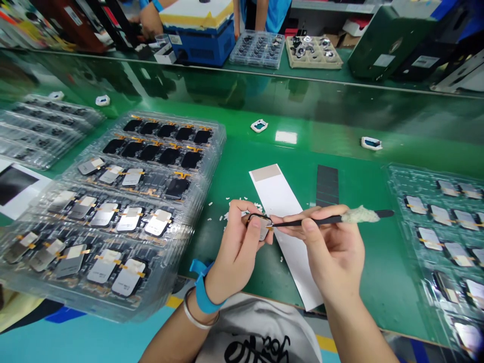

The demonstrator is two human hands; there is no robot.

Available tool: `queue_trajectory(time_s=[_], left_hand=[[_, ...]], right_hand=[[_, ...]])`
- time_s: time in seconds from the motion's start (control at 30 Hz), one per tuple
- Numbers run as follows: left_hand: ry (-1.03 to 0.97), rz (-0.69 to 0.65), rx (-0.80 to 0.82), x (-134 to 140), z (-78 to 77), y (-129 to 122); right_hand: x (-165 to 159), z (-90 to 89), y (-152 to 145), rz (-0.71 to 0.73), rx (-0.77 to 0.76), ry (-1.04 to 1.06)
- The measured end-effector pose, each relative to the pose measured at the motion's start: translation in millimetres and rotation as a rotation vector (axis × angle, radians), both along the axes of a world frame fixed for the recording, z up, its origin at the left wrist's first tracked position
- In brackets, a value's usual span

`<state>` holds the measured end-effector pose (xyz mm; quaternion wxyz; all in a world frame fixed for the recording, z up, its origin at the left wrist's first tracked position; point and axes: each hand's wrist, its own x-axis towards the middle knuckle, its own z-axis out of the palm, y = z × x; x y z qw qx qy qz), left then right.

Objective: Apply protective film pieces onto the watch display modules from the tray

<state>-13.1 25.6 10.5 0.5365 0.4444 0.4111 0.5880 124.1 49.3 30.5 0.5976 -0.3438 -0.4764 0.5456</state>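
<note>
My left hand (236, 252), with a blue band at the wrist, pinches a small screen module (264, 231) between thumb and fingers. Its silvery back faces up and its edge is dark. In my right hand (336, 252) is a pair of black tweezers (327, 221), with a pale wad wrapped round the rear part. The tips reach the module's right edge; whether they grip anything there I cannot tell. Below both hands lies a long white paper strip (298, 267). Small white bits (221, 218) are scattered beside my left hand.
Stacked clear trays (221, 146) of screen modules stand at left; another clear tray (410, 176) is at right. A dark strip (327, 181) lies beyond my right hand. Small white frames (259, 125) dot the green bench. A blue machine (206, 45) sits on the raised back ledge.
</note>
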Motion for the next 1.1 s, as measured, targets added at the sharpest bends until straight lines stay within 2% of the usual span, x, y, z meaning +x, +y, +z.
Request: queue_trajectory(time_s=[0.43, 0.53, 0.67, 0.77, 0.87, 0.93, 0.97, 1.03, 1.1], left_hand=[[-0.006, 0.026, -0.049, 1, 0.2, 2], [0.034, 0.025, -0.044, 0, 0.3, 2], [0.078, 0.007, 0.002, 0, 2.5, -2], [0.096, -0.002, 0.011, -1, 8.2, -16], [0.213, -0.021, 0.027, -15, 26.2, -41], [0.397, 0.007, 0.091, -34, 46.9, -55], [0.524, 0.067, 0.134, -47, 58.6, -58], [0.842, 0.242, 0.208, -81, 80.7, -50], [1.185, 0.386, 0.220, -119, 94.4, -26]], right_hand=[[8, -0.8, -1, 0.051, -0.056, 0.025], [14, 11.5, 8, 0.007, -0.069, -0.037], [23, 37.3, 32, -0.104, -0.052, -0.169], [26, 41.3, 55, -0.137, -0.009, -0.180], [25, 24.2, 74, -0.182, 0.008, -0.188], [23, 7.4, 82, -0.234, 0.016, -0.234], [22, -0.6, 84, -0.248, 0.024, -0.247], [20, -14.0, 86, -0.265, 0.052, -0.267], [20, -23.1, 87, -0.269, 0.087, -0.289]])
